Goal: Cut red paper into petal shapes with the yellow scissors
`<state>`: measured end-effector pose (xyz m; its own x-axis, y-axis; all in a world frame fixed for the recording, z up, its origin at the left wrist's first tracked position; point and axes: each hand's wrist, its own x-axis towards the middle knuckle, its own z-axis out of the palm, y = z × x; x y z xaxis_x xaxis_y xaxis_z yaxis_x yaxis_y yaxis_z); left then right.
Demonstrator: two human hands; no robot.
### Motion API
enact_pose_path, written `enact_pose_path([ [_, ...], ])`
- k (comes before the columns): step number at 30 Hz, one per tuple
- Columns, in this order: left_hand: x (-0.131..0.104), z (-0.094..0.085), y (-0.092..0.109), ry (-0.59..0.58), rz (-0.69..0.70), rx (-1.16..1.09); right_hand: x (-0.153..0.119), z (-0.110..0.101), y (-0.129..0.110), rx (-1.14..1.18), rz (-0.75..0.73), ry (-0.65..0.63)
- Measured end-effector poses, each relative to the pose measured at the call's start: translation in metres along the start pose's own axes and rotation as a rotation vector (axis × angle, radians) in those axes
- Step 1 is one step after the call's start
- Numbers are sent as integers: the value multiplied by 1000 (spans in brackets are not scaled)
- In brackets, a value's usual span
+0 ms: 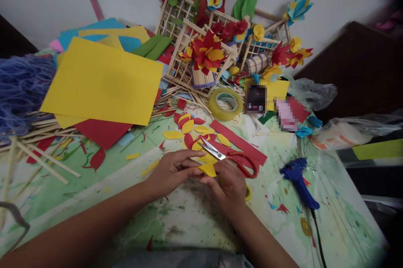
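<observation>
A small yellow paper petal is pinched between the thumb and fingers of my left hand. My right hand closes on the petal's other side, thumb and fingertips together. A curved yellow piece shows beside my right palm; what it belongs to is hidden. Just beyond my hands lie red-handled scissors, blades slightly apart, on a red paper strip. Loose yellow petals and red petals are scattered there.
Yellow sheets and bundled sticks lie left. Stick frames with paper flowers stand behind, near a tape roll. A blue glue gun with a black cord lies right, close to a plastic-wrapped thing.
</observation>
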<state>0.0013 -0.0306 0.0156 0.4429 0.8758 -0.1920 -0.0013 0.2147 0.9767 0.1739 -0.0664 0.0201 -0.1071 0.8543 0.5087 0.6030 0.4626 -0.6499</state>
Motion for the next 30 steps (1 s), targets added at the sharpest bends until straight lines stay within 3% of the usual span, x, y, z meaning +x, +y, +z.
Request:
enact_pose_path([
  [9, 0, -1, -2, -13, 4, 46, 1, -2, -2, 32, -36, 10],
  [16, -1, 0, 2, 0, -10, 20, 3, -3, -8, 206, 76, 31],
  [22, -1, -3, 5, -38, -18, -72, 0, -2, -5, 283, 143, -2],
  [30, 0, -4, 7, -66, -34, -217, 2, -4, -6, 277, 120, -17],
])
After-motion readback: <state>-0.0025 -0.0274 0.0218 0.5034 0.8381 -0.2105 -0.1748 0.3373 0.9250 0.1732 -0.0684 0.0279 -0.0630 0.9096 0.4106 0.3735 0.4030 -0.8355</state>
